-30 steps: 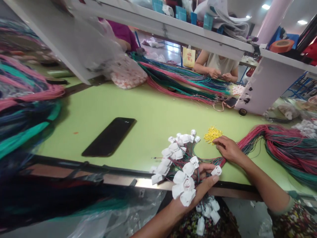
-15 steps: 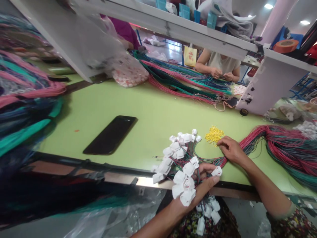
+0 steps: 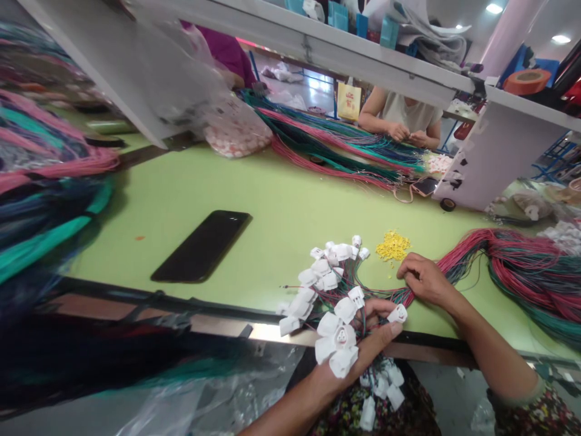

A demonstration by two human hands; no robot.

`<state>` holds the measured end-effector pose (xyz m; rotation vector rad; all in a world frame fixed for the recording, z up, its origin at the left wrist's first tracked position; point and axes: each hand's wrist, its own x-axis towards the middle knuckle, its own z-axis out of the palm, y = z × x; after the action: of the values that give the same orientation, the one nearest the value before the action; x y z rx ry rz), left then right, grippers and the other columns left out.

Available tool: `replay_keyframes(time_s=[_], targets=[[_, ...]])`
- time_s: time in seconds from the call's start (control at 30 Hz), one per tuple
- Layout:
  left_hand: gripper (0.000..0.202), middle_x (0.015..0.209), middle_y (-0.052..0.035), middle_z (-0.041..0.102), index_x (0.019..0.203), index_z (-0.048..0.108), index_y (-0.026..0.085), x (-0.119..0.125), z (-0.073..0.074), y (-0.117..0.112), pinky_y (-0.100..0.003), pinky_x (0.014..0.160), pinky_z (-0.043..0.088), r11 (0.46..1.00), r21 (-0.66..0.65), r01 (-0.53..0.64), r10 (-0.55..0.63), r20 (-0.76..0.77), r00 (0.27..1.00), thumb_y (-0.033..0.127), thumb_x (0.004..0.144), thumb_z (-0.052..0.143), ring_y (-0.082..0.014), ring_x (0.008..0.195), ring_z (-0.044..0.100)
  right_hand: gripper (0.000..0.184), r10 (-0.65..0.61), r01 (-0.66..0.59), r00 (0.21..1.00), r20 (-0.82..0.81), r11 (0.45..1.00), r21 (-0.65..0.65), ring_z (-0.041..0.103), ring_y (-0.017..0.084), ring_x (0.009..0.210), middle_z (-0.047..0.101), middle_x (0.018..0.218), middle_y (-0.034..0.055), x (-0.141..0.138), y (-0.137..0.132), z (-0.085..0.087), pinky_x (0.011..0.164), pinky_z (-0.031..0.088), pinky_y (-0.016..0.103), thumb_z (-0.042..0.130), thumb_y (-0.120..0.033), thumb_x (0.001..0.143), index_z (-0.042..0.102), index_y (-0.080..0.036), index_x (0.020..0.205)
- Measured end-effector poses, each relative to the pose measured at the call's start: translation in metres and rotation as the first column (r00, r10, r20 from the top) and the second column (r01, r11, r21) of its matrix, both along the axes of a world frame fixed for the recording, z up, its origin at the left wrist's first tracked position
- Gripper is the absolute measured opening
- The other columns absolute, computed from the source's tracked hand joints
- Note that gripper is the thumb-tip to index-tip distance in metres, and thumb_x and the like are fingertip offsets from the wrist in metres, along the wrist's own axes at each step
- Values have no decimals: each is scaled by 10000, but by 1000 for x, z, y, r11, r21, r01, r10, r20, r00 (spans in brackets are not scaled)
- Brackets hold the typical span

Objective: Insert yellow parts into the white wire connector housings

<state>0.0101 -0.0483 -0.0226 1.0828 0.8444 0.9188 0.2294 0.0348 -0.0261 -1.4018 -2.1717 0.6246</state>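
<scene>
Head view: L hand (image 3: 358, 348) palm up, fingers curled, grasping bunch of white plastic connectors (image 3: 345, 310) w/ more hanging below. R hand (image 3: 424, 280) pinching red/green wires (image 3: 521, 278) where they lie on green desk (image 3: 281, 242), just below yellow bits (image 3: 393, 246). Black phone (image 3: 202, 246) lies well left. Co-worker's hands (image 3: 408, 134) together across desk.

Green workbench (image 3: 290, 242): black smartphone (image 3: 201, 246), loose yellow small parts (image 3: 393, 246), red-green wire bundle (image 3: 521, 272).
</scene>
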Motion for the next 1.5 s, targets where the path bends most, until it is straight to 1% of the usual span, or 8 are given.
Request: replay_keyframes(time_s=[0.37,0.6,0.8,1.0,1.2,1.27,1.37,1.5], targets=[[306,949,-59,760,1029,716,195,-1,-3,-1,-313,754,525,1000,20,4,-4,16,1000,415,818,741,-217,861,691,70,-23,15,996,-91,997,-81,550,137,693,606,805,2,-14,-1,2,652,423,254,672,-112,805,659,-180,795],[284,944,-69,767,1018,714,196,0,-2,-2,-305,771,527,1000,12,-17,16,13,1000,399,822,747,-202,857,691,153,-24,16,998,-65,991,-132,530,138,671,593,737,2,-15,2,4,623,380,251,631,-38,768,681,-175,722],[294,931,-62,760,1028,716,188,-1,0,-1,-305,726,523,1000,9,-2,2,-7,1000,400,825,738,-197,818,678,115,56,-83,990,-126,971,-224,539,119,618,640,739,-2,-9,4,2,580,413,228,642,-74,800,702,-172,789],[260,934,-51,774,1011,714,202,0,1,-2,-317,780,539,1000,5,-12,12,29,1000,377,820,742,-207,858,702,174,182,-201,974,-135,969,-142,588,155,786,633,829,18,-11,7,9,727,450,277,634,-67,829,735,-204,867],[268,957,-78,780,1002,715,195,1,1,-1,-341,806,553,999,18,-40,40,20,999,370,802,754,-227,893,713,129,177,-194,973,-146,974,-114,575,150,709,622,746,9,-14,12,6,674,437,275,654,-115,843,725,-194,770],[255,976,-82,781,998,710,191,3,-1,0,-339,836,555,997,25,-77,76,42,996,348,801,748,-228,933,715,107,121,-138,979,-166,986,-89,568,154,710,619,756,15,-16,8,11,662,435,277,645,-138,858,717,-183,794],[244,994,-79,784,1011,701,187,5,-5,3,-334,838,564,989,35,-146,144,65,987,313,804,732,-212,917,716,57,38,-60,958,-283,996,-71,582,156,739,641,816,28,-20,-9,30,665,456,280,660,-203,878,708,-183,856],[225,977,-65,785,1021,709,192,5,-6,6,-341,823,574,970,111,-214,209,54,976,288,818,718,-206,889,712,43,64,-91,912,-405,995,-48,595,148,711,658,795,22,-30,-46,61,624,474,272,679,-214,881,703,-196,850]])
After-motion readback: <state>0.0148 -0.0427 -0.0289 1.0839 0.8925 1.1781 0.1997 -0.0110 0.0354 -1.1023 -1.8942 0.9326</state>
